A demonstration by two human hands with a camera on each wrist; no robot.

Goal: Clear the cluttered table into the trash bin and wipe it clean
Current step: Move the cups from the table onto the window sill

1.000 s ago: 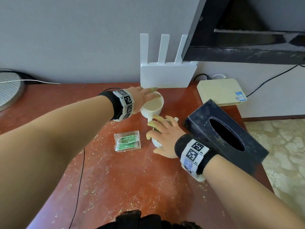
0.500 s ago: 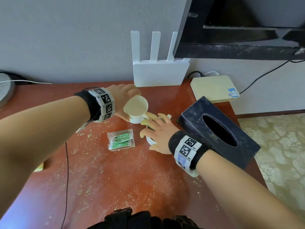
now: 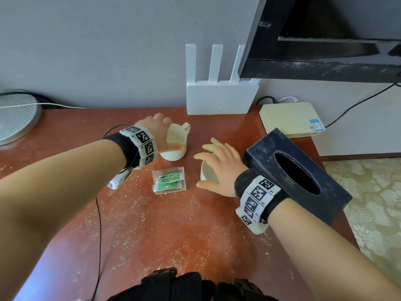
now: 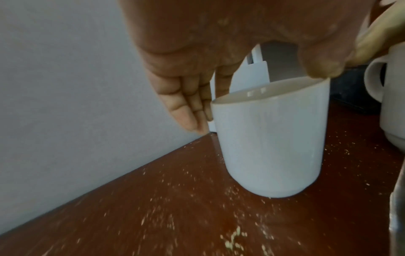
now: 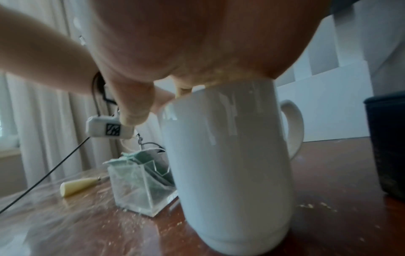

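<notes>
My left hand [image 3: 158,132] grips a white mug [image 3: 176,144] by its rim. In the left wrist view the thumb sits on the near edge of that mug [image 4: 269,138] and the fingers [image 4: 190,110] lie down its far side. It is tilted, with its handle pointing away and its base at the red-brown table [image 3: 152,235]. My right hand [image 3: 219,164] lies palm-down on the rim of a second white mug [image 3: 207,173], fingers spread and straight. That mug [image 5: 228,164] stands upright. Pale crumbs are scattered over the tabletop.
A clear box of green packets [image 3: 169,180] sits between the hands. A black tissue box [image 3: 297,177] lies at the right edge, with a white router [image 3: 221,98] and a cream box [image 3: 290,119] along the wall. A grey disc [image 3: 15,118] is far left, and a thin black cable [image 3: 98,224] hangs from my left wrist.
My left hand took the mug from in front of the router, tipped it and brought it left and nearer. My right hand's fingers uncurled and spread over the second mug.
</notes>
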